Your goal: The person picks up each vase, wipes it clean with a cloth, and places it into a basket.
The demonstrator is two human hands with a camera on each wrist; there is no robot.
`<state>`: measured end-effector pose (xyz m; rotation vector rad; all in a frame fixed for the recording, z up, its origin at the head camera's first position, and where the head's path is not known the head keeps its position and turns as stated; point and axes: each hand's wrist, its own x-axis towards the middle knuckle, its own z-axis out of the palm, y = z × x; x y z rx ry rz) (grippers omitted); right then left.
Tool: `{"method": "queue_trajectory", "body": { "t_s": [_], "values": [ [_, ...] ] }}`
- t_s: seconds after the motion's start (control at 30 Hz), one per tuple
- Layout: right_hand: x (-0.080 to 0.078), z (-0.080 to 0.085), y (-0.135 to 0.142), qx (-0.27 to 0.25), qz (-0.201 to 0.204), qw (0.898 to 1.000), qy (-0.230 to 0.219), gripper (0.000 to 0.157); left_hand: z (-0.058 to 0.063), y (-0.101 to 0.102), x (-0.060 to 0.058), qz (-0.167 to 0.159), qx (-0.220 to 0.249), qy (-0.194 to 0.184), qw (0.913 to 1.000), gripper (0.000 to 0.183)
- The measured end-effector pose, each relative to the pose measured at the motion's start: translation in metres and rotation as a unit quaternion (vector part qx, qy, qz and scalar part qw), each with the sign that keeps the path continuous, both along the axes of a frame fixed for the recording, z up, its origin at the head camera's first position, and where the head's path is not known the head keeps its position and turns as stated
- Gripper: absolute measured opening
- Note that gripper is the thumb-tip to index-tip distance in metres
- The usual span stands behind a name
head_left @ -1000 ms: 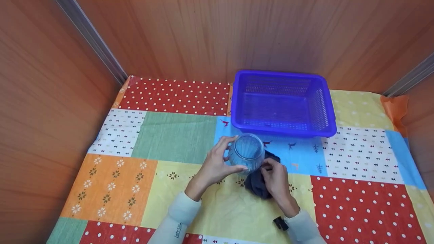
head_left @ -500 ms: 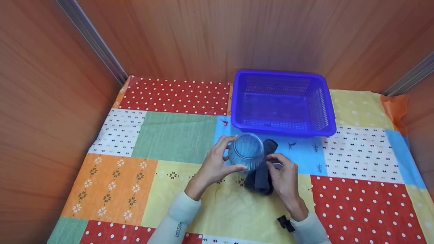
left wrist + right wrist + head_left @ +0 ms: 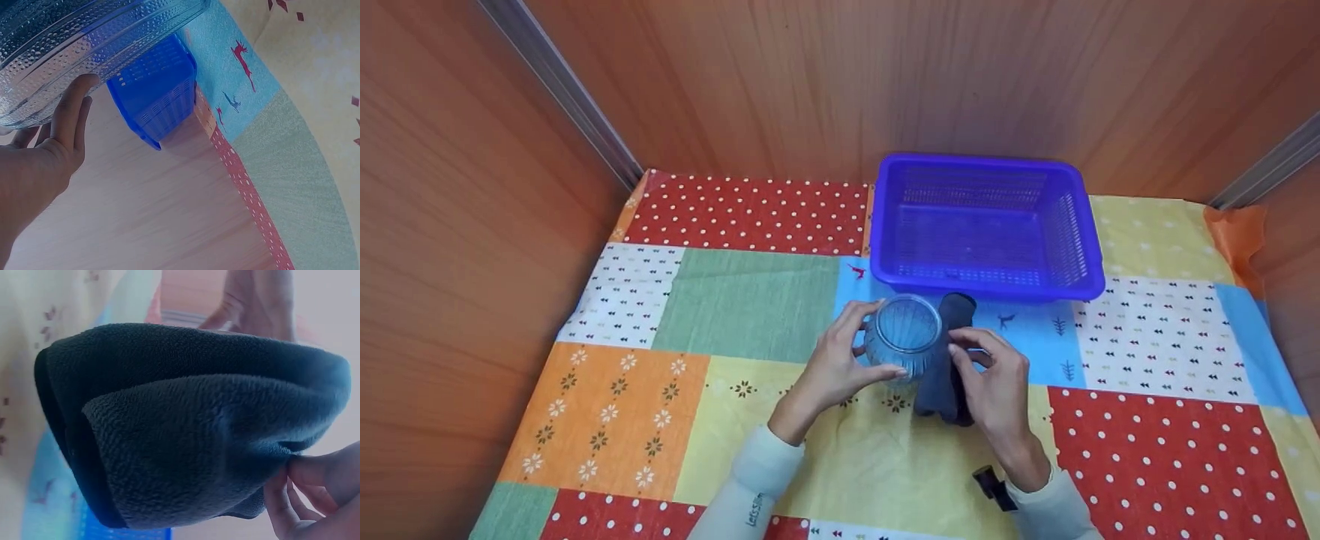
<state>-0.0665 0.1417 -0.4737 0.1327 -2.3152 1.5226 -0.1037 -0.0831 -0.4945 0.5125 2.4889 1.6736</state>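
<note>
We see a purple basket (image 3: 990,287) with perforated sides, standing upright near the wood-grain back panel (image 3: 780,82). Under it we find a patchwork tablecloth (image 3: 757,300) in red, green, yellow, orange, white and blue, with dots, flowers and small deer. A left panel (image 3: 450,225) and a right panel (image 3: 1294,247) flank us, metal strips (image 3: 572,97) lining the corners. Orange fabric (image 3: 1236,244) bunches at the far right.

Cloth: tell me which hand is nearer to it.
Right. The right hand pinches the cloth; the left hand is to the cloth's left, holding the jar.
</note>
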Motion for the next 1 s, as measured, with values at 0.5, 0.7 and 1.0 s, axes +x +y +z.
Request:
{"method": "queue_trajectory", "body": {
  "t_s": [0.5,0.7,1.0],
  "values": [
    [0.0,0.01,0.002,0.057,0.008,0.998,-0.025,0.017,0.001,-0.001,0.001,0.001,-0.001,0.002,1.0,0.088],
    [-0.001,-0.001,0.005,0.053,0.004,0.998,-0.032,0.018,0.001,-0.001,0.001,0.002,-0.006,0.012,0.9999,0.089],
    [0.0,-0.027,0.005,0.038,-0.011,0.998,-0.045,0.018,0.001,0.0,0.001,0.005,-0.005,0.01,0.9999,0.088]
  ]
}}
